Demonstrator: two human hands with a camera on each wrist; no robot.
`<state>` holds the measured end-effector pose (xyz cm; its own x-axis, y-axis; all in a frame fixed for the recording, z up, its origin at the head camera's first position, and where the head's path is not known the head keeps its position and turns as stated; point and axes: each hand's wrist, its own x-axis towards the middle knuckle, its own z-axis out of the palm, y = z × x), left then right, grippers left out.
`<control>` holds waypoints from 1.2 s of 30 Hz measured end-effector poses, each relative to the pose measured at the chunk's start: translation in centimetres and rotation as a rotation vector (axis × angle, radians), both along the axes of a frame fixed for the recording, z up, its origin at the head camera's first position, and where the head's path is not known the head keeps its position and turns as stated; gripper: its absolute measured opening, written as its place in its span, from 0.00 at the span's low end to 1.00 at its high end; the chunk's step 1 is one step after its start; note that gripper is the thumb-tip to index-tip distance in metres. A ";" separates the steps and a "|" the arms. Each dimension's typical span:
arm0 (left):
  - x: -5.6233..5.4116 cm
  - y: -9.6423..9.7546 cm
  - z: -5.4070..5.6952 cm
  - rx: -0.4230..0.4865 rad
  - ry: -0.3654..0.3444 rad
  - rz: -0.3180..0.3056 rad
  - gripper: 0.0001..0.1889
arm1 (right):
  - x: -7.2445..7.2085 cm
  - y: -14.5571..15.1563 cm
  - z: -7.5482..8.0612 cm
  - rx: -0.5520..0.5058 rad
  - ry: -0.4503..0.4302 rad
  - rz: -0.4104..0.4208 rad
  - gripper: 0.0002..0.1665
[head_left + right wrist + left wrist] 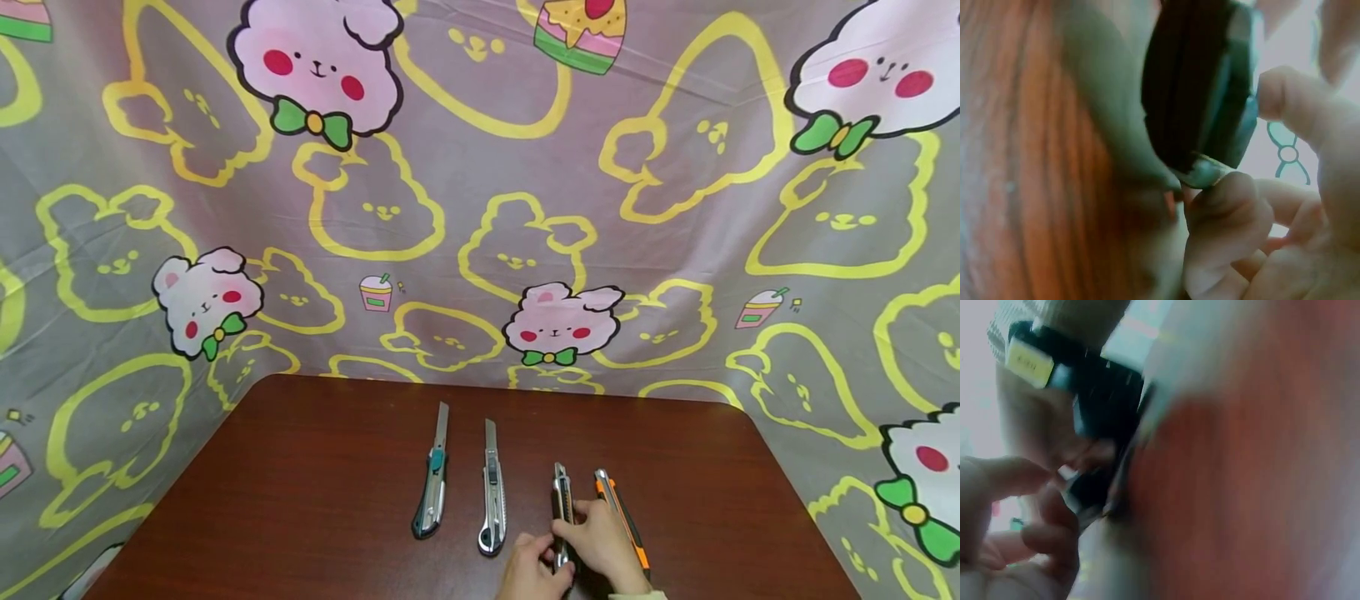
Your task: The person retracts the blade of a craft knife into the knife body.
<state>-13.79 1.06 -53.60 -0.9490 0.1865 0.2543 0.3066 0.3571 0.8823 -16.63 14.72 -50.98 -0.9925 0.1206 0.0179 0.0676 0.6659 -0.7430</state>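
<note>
Both hands are on one silver and black utility knife (562,492) near the front of the table. My right hand (603,537) pinches its handle between thumb and fingers. Lower down, the fingers of my left hand (534,571) grip the handle's near end. No long blade shows at its far tip. In the right wrist view the dark knife body (1197,94) is large and close, with the thumb and fingers against its side. The left wrist view is blurred; curled left fingers (1054,531) show beside a dark shape.
An orange and black utility knife (622,517) lies just right of my right hand, partly covered by it. Left of my hands lie a silver utility knife (492,492) and a teal and black one (432,492), both with blades out. A patterned cloth (465,167) hangs behind the brown table (300,483).
</note>
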 end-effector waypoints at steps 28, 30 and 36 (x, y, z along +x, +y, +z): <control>-1.8 -3.8 2.0 -0.491 -0.031 0.321 0.20 | 0.0 0.2 -0.3 0.066 -0.006 -0.021 0.30; -1.8 -3.9 2.0 -0.475 -0.036 0.317 0.21 | 0.0 0.2 -0.3 0.066 -0.005 -0.020 0.31; -2.2 -4.0 1.7 -0.395 -0.057 0.317 0.25 | -0.1 0.2 -0.3 0.053 -0.048 -0.021 0.32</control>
